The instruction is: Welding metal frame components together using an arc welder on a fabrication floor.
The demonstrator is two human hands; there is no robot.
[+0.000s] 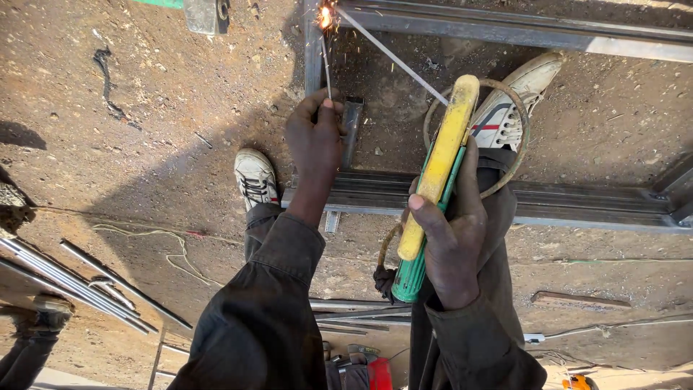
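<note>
My right hand (451, 249) is clenched around the yellow-green electrode holder (433, 188), its rod sparking at the steel frame (505, 198)'s far corner. My left hand (316, 141) pinches a thin filler rod (326, 68) there. The corner joint looks only just begun.

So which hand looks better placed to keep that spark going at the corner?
Probably the right hand: it grips the yellow-green electrode holder, whose rod reaches the spark. The left hand only steadies a thin wire.

The left hand (315, 137) is left of the right hand (453, 238). The steel frame (548, 206) lies on the dirt ground (144, 144), loose rods (79, 285) far left.
</note>
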